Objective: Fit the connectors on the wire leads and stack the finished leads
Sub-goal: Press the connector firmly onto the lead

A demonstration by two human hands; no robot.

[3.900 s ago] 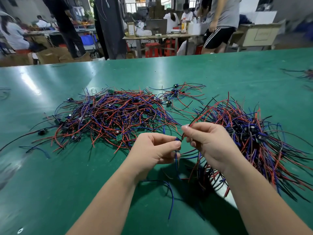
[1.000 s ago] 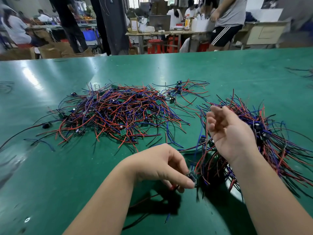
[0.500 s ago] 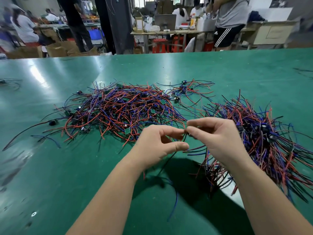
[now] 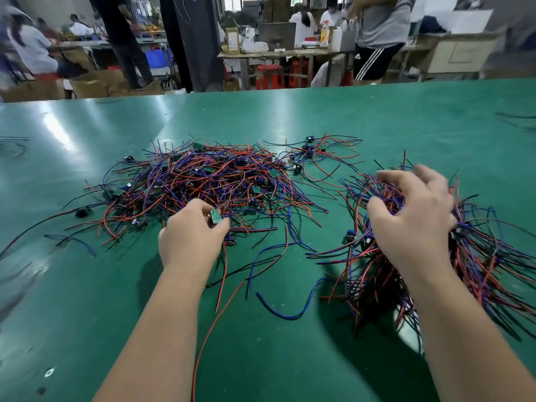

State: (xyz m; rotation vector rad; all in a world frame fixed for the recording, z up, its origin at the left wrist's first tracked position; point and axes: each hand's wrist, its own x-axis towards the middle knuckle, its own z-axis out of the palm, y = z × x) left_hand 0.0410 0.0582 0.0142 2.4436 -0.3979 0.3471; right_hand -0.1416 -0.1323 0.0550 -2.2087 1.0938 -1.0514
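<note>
A wide tangle of red, blue and black wire leads (image 4: 208, 181) with small green boards lies on the green table. My left hand (image 4: 190, 239) is at its near edge and pinches a small green board (image 4: 215, 216) between thumb and fingers, its red and blue wires trailing toward me. A second heap, the stacked leads (image 4: 475, 256), lies on the right. My right hand (image 4: 412, 216) hovers over that heap with fingers spread and loosely bent, touching or just above the wires; it grips nothing I can see.
A small cluster of leads (image 4: 313, 152) lies behind the two piles. Loose wires sit at the far left edge (image 4: 11, 143) and far right (image 4: 516, 117). Beyond the green table (image 4: 377, 117), people stand and sit at work benches.
Half a second ago both hands met in front of me on one lead. Now they have parted: the left reached to the loose pile and took a board, the right moved over the right heap.
</note>
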